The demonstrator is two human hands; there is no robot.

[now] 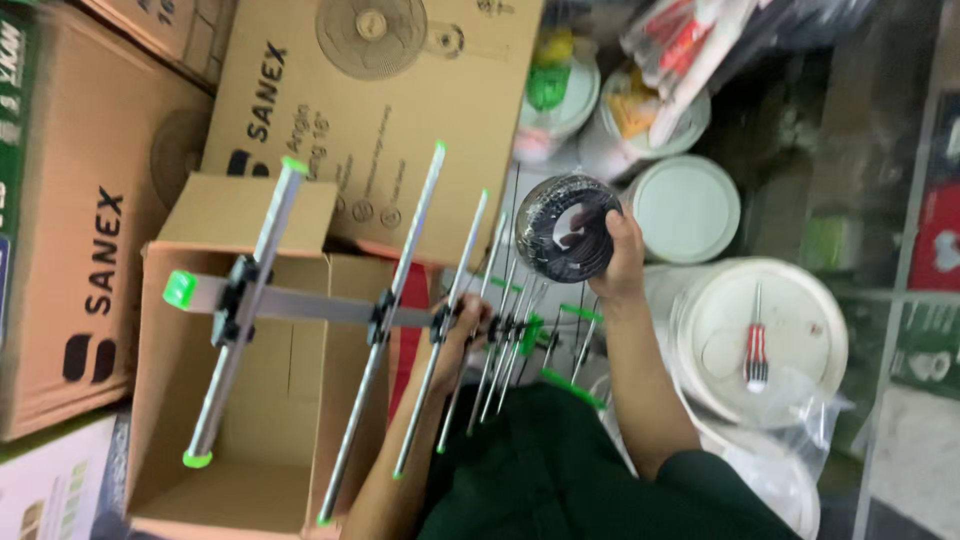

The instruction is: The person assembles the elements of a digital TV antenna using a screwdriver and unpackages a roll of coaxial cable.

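- Head view, tilted sideways: the left hand (462, 330) is closed around the central boom of a metal aerial (330, 305) with green-capped rods
- The aerial lies across the open cardboard box (250, 440), its rods crossing the box mouth
- The right hand (620, 255) grips a coil of black cable (567, 228), just beyond the aerial's narrow end
- A red-handled screwdriver (756, 352) rests on a white bucket lid (800, 320), well apart from the aerial

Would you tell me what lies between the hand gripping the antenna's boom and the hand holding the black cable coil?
In the head view, between the left hand and the right hand lie the antenna's thin, closely spaced metal rods with green fittings.
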